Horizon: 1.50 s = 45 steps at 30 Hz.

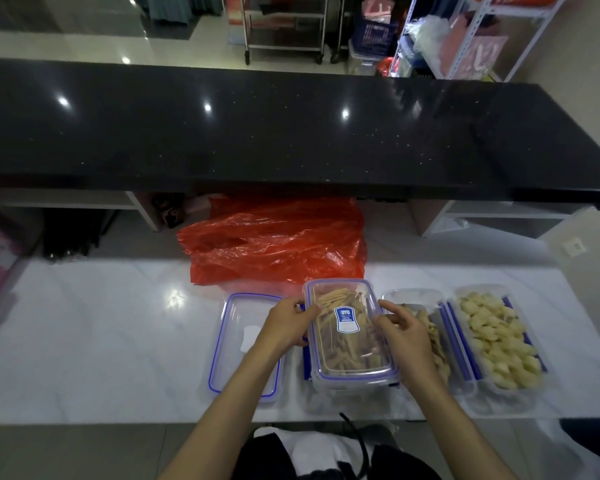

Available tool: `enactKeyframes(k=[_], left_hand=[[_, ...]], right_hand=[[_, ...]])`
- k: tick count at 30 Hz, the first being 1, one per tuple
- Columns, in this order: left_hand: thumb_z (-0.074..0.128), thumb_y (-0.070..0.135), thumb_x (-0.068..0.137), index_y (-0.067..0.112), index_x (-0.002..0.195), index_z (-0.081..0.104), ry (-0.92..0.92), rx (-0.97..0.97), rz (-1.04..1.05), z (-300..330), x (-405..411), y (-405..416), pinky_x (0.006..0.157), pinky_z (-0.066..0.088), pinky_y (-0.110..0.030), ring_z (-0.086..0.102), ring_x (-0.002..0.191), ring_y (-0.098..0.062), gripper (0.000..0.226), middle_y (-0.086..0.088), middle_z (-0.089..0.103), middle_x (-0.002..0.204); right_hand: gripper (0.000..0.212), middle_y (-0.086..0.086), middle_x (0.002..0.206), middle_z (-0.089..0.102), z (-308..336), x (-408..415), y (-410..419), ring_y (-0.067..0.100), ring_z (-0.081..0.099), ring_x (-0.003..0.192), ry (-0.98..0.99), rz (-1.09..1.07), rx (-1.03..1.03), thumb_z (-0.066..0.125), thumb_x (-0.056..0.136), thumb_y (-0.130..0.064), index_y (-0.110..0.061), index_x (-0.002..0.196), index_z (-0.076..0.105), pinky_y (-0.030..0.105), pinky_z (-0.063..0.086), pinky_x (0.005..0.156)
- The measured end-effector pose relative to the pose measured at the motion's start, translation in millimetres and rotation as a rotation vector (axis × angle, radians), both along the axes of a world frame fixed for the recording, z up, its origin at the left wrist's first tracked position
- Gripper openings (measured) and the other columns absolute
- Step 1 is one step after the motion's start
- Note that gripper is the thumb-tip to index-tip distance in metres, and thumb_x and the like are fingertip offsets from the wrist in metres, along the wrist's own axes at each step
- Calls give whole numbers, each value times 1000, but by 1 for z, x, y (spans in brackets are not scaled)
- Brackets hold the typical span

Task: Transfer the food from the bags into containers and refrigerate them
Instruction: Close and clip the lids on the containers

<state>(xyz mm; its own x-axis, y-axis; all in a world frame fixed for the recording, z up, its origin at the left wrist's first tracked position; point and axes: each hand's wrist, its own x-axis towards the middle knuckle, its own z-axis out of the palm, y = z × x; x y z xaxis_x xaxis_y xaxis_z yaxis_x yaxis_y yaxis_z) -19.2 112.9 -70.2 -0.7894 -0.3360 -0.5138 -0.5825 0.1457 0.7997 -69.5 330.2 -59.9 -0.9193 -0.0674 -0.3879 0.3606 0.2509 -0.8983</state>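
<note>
A clear container [352, 362] filled with tan food sticks stands on the white counter, with a blue-rimmed lid [340, 299] bearing a blue label lying on top. My left hand [286, 327] grips the lid's left edge and my right hand [402, 332] holds its right edge. To the right stand two uncovered containers, one of pale chips [433, 337] partly hidden by my right hand, and one of yellowish round pieces [499, 341]. A spare blue-rimmed lid [236, 344] lies flat at the left. A crumpled red plastic bag [274, 240] lies behind the containers.
A black stone bar top [257, 133] overhangs the back of the white counter [101, 341]. Shelves and a wheeled metal cart [284, 26] stand on the floor beyond. Dark and white cloth [309, 452] sits below the counter's front edge.
</note>
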Motion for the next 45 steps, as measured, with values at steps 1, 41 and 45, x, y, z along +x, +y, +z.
enactKeyframes(k=[1, 41, 45], left_hand=[[67, 42, 98, 26, 113, 63, 5, -22, -3, 0, -1, 2, 58, 62, -30, 68, 69, -20, 22, -4, 67, 85], [86, 38, 85, 9, 103, 64, 11, 24, 136, -31, 35, -27, 56, 61, -33, 67, 73, -19, 40, -7, 67, 92], [89, 32, 82, 7, 100, 67, 27, 106, 160, -32, 40, -27, 56, 59, -28, 65, 63, -17, 38, -9, 69, 88]], right_hand=[[32, 8, 108, 71, 0, -1, 0, 16, 76, 76, 18, 12, 41, 70, 96, -22, -21, 128, 67, 28, 60, 54], [39, -13, 82, 62, -15, 28, -31, 2, 63, 78, 124, 344, 573, 61, 100, -20, -16, 138, 52, 27, 54, 69], [43, -10, 87, 65, -18, 33, -32, 7, 66, 81, 115, 318, 560, 61, 99, -15, -17, 141, 50, 28, 56, 68]])
